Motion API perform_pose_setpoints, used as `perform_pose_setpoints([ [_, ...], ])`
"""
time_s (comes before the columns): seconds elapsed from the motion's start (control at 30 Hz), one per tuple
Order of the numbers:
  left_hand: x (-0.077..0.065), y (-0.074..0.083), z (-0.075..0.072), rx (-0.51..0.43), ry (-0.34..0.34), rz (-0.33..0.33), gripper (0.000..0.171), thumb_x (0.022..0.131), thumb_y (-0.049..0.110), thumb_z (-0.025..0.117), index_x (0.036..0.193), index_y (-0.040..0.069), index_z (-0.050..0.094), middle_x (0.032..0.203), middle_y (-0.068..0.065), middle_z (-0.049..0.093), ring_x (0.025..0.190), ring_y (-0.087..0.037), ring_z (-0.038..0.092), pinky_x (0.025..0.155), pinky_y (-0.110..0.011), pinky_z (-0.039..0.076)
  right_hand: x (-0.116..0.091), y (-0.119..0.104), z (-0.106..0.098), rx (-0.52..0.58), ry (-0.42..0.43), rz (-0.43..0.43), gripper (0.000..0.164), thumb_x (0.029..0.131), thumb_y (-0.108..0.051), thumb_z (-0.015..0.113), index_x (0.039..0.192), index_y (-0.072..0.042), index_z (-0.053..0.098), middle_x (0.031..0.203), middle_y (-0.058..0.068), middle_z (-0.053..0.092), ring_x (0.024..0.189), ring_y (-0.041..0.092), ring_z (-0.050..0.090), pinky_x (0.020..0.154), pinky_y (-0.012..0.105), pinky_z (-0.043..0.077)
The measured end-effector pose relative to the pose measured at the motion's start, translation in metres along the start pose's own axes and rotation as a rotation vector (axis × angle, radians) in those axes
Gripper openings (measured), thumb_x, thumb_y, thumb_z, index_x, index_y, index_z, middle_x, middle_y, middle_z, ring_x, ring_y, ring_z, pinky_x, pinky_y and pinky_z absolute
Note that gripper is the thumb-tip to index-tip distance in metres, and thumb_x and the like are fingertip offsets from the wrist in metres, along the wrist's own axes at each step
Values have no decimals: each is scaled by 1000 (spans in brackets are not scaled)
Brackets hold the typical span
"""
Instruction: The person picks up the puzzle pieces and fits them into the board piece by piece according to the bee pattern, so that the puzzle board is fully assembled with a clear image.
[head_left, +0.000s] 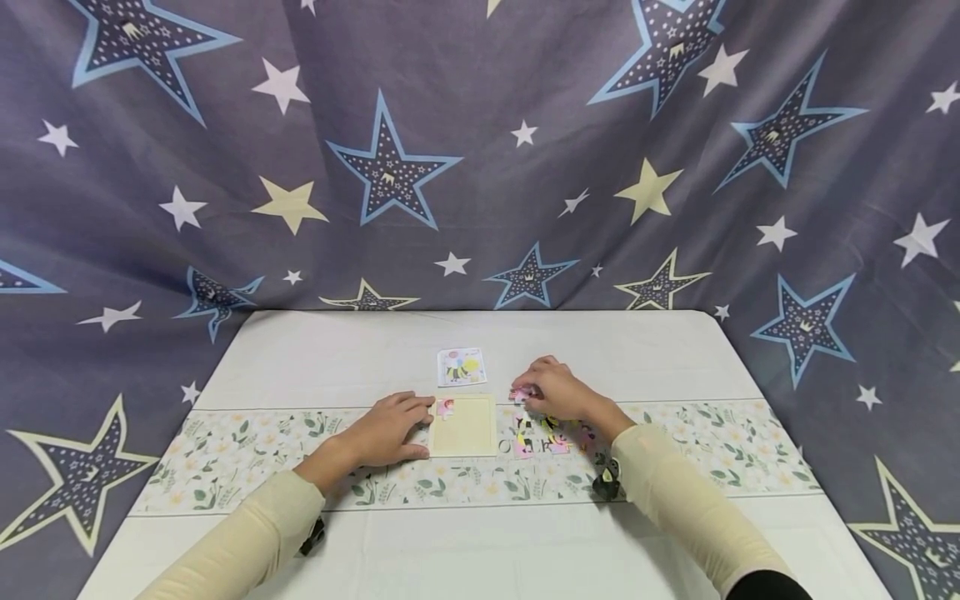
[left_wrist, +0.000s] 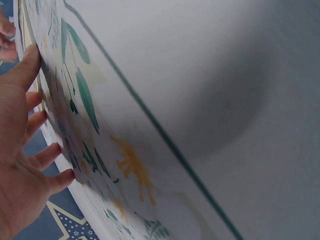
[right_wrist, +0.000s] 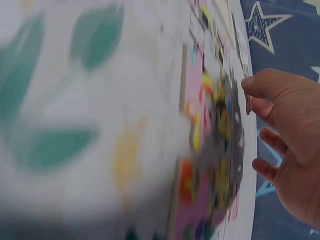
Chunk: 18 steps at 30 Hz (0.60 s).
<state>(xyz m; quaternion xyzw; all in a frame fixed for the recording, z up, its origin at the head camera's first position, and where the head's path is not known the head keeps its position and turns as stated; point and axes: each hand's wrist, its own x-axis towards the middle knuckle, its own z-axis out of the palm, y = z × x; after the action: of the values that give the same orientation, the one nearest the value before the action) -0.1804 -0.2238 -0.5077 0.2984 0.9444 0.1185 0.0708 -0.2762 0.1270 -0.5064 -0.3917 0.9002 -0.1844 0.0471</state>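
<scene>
A shallow cream puzzle tray [head_left: 467, 435] lies flat in the middle of the table, one pink jigsaw piece [head_left: 446, 407] in its far left corner. My left hand [head_left: 388, 430] rests at the tray's left edge with its fingers spread, and the left wrist view shows the fingertips [left_wrist: 32, 54] along that edge. Right of the tray, my right hand [head_left: 557, 392] pinches a jigsaw piece [head_left: 519, 394] between thumb and fingers. In the right wrist view this piece [right_wrist: 248, 104] appears edge-on below the thumb. Several loose jigsaw pieces [head_left: 523, 443] lie just below that hand, partly hidden by it.
A small picture card [head_left: 462, 367] with a bee and coloured circles lies behind the tray. The white table [head_left: 337, 350] has a flowered band [head_left: 247, 450] across it. A star-patterned curtain [head_left: 465, 125] hangs behind and along both sides.
</scene>
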Motion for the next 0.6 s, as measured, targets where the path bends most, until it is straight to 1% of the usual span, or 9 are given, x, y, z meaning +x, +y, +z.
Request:
perform_pose_setpoints([
  [0.1,-1,-1,0,0,3,1,57,94,50,70,136,12,62,159,-9,45,147,-43,39,122,-62,31,7,-9,3,1,-5,-29,29,95,-21,70,123,-18,74,117,2,71,130,35,52,104,60,44],
  [0.23,-1,-1,1,0,5,4,57,94,50,70,136,13,62,159,-9,45,147,-43,39,122,-62,32,17,-21,6,6,-15,-40,29,96,-23,70,125,-18,73,120,2,71,132,34,50,107,60,43],
  [0.37,-1,0,1,3,8,9,57,93,50,70,135,12,62,159,-10,46,146,-44,39,121,-62,32,27,-32,8,12,-18,-53,28,97,-23,68,125,-17,74,119,3,70,134,34,49,108,59,43],
  [0.6,-1,-2,1,6,12,12,56,93,50,70,134,13,62,158,-10,46,146,-43,40,121,-62,32,42,-45,20,-21,-3,-100,23,97,-23,69,119,-21,76,110,0,71,128,32,53,98,54,48],
])
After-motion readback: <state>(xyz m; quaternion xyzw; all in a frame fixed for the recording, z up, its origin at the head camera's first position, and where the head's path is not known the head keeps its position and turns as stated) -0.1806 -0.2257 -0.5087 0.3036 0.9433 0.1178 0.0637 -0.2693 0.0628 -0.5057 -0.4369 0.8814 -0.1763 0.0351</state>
